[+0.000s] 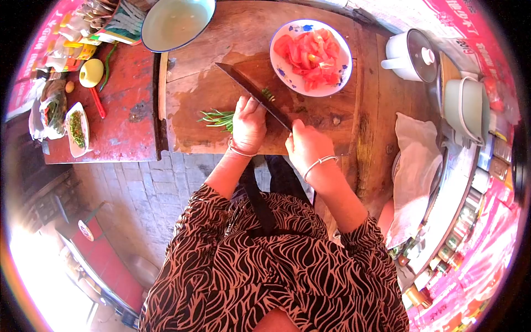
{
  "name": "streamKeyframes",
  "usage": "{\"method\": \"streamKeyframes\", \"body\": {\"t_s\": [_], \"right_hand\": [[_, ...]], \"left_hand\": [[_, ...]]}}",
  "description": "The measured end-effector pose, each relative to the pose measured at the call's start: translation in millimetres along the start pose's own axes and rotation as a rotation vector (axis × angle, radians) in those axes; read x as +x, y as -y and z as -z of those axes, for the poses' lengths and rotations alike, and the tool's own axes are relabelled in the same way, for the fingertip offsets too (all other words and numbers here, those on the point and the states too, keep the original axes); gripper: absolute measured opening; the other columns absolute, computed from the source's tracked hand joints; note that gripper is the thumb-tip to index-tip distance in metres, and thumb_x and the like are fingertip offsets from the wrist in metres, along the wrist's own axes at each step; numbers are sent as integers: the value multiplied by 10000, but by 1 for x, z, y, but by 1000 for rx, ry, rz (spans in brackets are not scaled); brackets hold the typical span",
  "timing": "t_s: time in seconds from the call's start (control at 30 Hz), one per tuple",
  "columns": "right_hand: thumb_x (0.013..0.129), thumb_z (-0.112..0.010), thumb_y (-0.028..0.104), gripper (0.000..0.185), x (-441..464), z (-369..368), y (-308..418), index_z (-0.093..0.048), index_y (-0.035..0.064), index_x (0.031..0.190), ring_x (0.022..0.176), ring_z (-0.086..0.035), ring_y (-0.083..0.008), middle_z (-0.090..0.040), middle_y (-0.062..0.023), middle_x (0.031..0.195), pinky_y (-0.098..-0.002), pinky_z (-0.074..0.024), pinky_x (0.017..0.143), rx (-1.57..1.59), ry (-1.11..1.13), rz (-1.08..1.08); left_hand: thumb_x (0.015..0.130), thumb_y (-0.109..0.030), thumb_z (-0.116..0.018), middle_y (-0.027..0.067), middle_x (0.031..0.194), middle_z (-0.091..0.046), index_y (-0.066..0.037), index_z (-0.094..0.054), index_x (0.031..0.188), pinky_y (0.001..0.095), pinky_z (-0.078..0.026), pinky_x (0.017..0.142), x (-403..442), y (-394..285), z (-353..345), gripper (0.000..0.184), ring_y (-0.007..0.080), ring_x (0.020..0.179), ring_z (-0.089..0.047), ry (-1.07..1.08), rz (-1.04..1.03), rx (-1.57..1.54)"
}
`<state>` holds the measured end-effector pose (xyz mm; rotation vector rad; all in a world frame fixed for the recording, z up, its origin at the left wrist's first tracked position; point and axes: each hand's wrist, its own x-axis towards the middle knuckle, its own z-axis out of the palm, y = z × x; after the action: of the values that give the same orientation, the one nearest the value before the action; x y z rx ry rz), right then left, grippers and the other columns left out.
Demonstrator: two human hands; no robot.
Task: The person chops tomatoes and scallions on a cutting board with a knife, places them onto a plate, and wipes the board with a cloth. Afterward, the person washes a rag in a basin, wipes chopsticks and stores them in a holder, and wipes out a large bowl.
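Observation:
My right hand [311, 145] is closed around the handle of a kitchen knife [251, 89], whose dark blade slants up to the left. Beside the blade, my left hand [248, 126] presses a bunch of green onions [219, 118] onto the wooden board [193, 83]. Their green ends stick out to the left of that hand. On the far side of the blade lie a few chopped green bits [268, 94]. Close beyond the knife stands a white bowl [279, 65] with a blue rim, filled with cut tomatoes [311, 55].
An enamel basin [177, 25] sits at the board's back left. On the red table [130, 83] are a small dish [77, 130] of chopped greens, a red-handled tool [97, 102] and a yellowish round item [92, 73]. At right are a lidded pot [406, 58] and a cloth [415, 166].

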<state>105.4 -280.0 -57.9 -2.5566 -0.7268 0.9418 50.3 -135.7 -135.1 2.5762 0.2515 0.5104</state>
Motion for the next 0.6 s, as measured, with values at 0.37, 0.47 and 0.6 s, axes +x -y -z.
{"method": "streamKeyframes", "body": {"t_s": [0.37,0.47,0.6], "right_hand": [[819,-493,190,182,26,4,11,-505,12,853,728,-615,-380,-613,-218,750,-459,-497,658,-9,22,-13],[822,-483,188,185,27,5,15,-507,8,855,732,-615,-380,-614,-220,747,-457,-497,659,-29,11,5],[826,-473,196,199,14,22,19,-508,5,869,737,-615,-377,-617,-217,762,-459,-494,656,11,115,-36]], "left_hand": [[637,28,-532,116,894,-578,-55,-627,887,391,-467,703,-2,0,0,280,334,793,-517,29,-28,56],[642,28,-535,106,884,-568,-61,-623,877,394,-464,687,-1,2,2,267,327,772,-511,43,-11,90],[650,-2,-533,110,936,-551,-52,-616,904,364,-465,713,-6,6,3,272,308,810,-496,66,-14,83]]}}
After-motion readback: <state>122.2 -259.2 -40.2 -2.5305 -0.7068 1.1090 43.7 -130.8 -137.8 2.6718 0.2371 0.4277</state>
